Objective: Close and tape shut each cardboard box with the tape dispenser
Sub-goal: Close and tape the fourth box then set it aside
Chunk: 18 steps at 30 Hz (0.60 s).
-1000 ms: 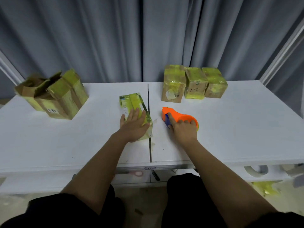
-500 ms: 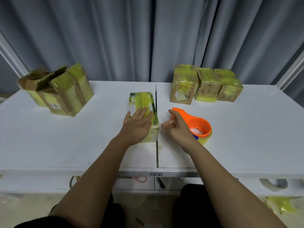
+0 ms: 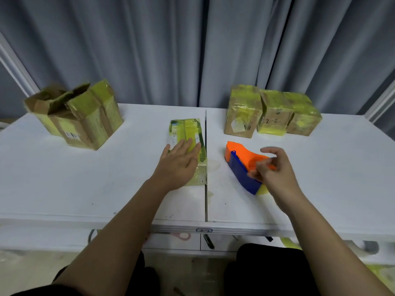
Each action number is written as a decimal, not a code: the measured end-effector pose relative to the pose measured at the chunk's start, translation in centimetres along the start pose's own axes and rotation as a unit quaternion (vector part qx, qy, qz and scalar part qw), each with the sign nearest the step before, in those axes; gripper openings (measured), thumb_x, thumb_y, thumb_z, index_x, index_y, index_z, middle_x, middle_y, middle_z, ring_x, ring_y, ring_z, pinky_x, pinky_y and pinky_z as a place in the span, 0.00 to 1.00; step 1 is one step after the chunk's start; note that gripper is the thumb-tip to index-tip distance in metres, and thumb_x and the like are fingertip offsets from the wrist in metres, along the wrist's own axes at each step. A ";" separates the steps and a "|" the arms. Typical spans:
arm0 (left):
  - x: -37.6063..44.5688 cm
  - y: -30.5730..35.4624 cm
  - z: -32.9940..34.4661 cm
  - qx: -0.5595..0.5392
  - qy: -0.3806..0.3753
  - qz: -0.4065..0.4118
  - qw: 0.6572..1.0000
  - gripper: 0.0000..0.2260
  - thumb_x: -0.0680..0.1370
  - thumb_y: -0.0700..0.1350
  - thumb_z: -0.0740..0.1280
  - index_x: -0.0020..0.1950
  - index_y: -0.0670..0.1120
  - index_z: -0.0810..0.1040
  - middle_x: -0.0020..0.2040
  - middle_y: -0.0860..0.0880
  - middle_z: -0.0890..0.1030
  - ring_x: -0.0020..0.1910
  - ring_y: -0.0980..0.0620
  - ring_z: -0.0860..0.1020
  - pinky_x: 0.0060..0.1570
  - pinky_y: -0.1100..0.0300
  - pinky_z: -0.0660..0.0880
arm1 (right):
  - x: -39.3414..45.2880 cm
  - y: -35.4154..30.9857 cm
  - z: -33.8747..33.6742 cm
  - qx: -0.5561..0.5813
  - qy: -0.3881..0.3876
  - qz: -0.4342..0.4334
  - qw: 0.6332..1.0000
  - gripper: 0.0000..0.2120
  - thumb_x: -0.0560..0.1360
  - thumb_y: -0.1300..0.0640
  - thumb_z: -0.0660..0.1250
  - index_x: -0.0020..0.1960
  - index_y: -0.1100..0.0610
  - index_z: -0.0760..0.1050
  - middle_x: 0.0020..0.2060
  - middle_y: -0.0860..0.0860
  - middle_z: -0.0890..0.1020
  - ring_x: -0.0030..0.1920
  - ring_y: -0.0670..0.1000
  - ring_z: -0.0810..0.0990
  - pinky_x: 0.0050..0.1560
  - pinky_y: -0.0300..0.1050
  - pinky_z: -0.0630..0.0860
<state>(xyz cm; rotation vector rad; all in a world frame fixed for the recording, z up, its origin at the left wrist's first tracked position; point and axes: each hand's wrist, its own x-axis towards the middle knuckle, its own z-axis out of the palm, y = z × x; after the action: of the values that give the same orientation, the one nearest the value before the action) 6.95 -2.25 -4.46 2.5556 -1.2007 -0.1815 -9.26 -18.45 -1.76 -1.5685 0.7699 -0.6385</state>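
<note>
A small flat cardboard box (image 3: 188, 133) wrapped in yellow-green tape lies at the table's middle, just left of the seam. My left hand (image 3: 179, 165) rests flat on its near half with straight fingers. The orange and blue tape dispenser (image 3: 241, 165) stands on the table right of the seam, its blue side towards me. My right hand (image 3: 271, 169) is at its rear end, blurred, with curled fingers pinching the orange body. At the back left stand two taller boxes (image 3: 83, 120), the left one with open flaps.
Three taped boxes (image 3: 271, 112) stand in a row at the back right of the white table (image 3: 106, 189). Grey curtains hang behind. Scissors and a tape roll lie on a shelf under the table's front edge.
The dispenser lay flat with its ring up; now it stands with its blue side showing. My right hand shifted right to its rear. My left hand stays on the small box.
</note>
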 end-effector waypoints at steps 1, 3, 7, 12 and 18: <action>0.1 0.2 0.1 0.011 0.001 0.001 1.000 0.21 0.83 0.49 0.46 0.77 0.57 0.50 0.79 0.54 0.47 0.77 0.55 0.44 0.74 0.51 0.39 | -0.3 0.2 0.3 -0.021 -0.025 0.012 0.999 0.11 0.79 0.67 0.58 0.56 0.53 0.70 0.37 0.54 0.77 0.31 0.49 0.79 0.47 0.50 0.80; 0.3 0.5 0.2 0.020 0.005 -0.003 1.000 0.21 0.83 0.49 0.46 0.77 0.57 0.50 0.79 0.54 0.48 0.77 0.55 0.45 0.74 0.51 0.39 | -0.8 0.3 2.1 0.003 -0.065 0.040 0.997 0.07 0.79 0.63 0.62 0.56 0.55 0.72 0.41 0.54 0.78 0.35 0.50 0.80 0.41 0.43 0.80; 0.3 0.5 0.4 0.024 0.007 -0.007 1.000 0.25 0.79 0.55 0.41 0.77 0.58 0.51 0.78 0.55 0.48 0.77 0.56 0.46 0.74 0.51 0.40 | -1.1 0.5 6.6 0.001 -0.100 0.081 0.992 0.14 0.77 0.47 0.66 0.44 0.59 0.75 0.38 0.53 0.81 0.36 0.48 0.80 0.42 0.42 0.77; 0.3 0.6 0.6 0.027 0.015 -0.007 0.999 0.30 0.74 0.55 0.39 0.77 0.57 0.52 0.78 0.55 0.49 0.77 0.56 0.46 0.74 0.51 0.41 | -1.0 1.2 8.3 0.026 -0.044 0.072 0.996 0.19 0.77 0.54 0.68 0.29 0.58 0.71 0.26 0.52 0.75 0.28 0.48 0.73 0.39 0.44 0.72; 0.1 0.4 0.7 0.031 0.027 0.007 0.999 0.29 0.75 0.56 0.40 0.77 0.57 0.52 0.78 0.55 0.50 0.77 0.56 0.46 0.74 0.50 0.42 | -0.6 1.9 7.1 0.017 -0.032 0.062 0.997 0.17 0.74 0.57 0.71 0.35 0.70 0.78 0.25 0.54 0.77 0.27 0.49 0.73 0.40 0.45 0.75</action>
<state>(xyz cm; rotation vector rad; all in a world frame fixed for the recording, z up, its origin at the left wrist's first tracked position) 6.54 -2.74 -5.01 2.5878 -1.2217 -0.0731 -4.40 -13.66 -4.56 -1.4898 0.7974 -0.5051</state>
